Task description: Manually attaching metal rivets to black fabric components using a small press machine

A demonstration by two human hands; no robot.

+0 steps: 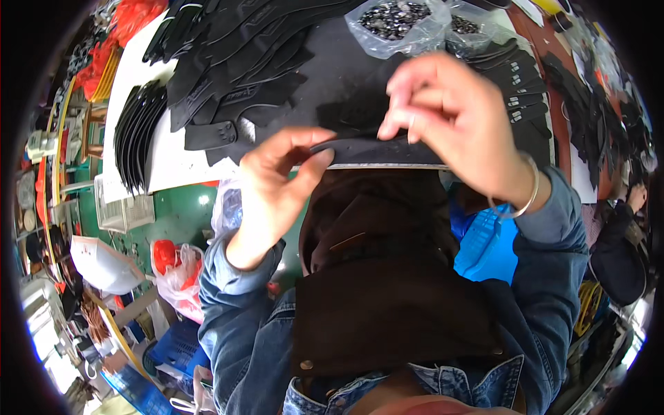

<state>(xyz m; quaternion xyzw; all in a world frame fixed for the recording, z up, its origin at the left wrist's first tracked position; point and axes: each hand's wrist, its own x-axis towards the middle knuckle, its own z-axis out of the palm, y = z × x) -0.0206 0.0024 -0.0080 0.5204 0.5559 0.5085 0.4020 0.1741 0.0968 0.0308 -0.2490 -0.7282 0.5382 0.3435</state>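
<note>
At the table's near edge, my left hand [277,169] pinches the end of a black strip [370,151] between thumb and fingers. The strip runs along the edge toward the right. Just above its other part is my right hand [467,121], with a bracelet at the wrist. Its fingers are curled and the thumb is pressed toward the fingertips, slightly blurred. Whatever lies between those fingertips is too small to make out. Beyond the hands, many flat black cut pieces [228,69] lie overlapping on the dark mat [332,79].
Clear bags of small shiny metal parts [394,21] stand at the far side. Curved black strips [138,135] are fanned out at the left; black pieces with metal fittings [522,90] lie right. Below are a wire basket [128,211] and a blue crate [487,242]. A co-worker's hand [636,197] shows far right.
</note>
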